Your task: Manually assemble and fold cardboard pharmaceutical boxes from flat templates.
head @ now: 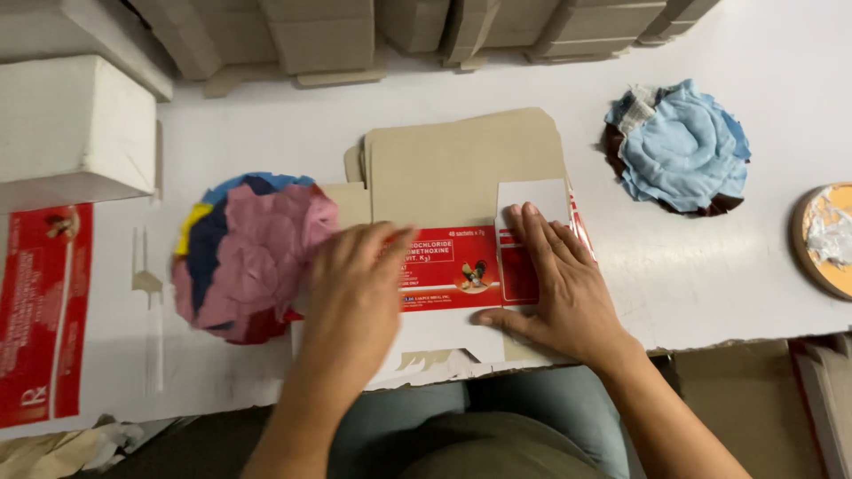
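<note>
Both hands lie flat, fingers unclenched, on the red-and-white carton blank (457, 275): left hand (351, 288) blurred, right hand (559, 284) pressing. Pink rag pile (253, 257) lies just left of the blank; blue pile (679, 146) lies well right.

A flattened red, white and brown carton blank (461, 222) lies unfolded on the white table.

White surface (763, 293) under even light, with stacks of brown folded cardboard (319, 35) lined along its far edge.
</note>
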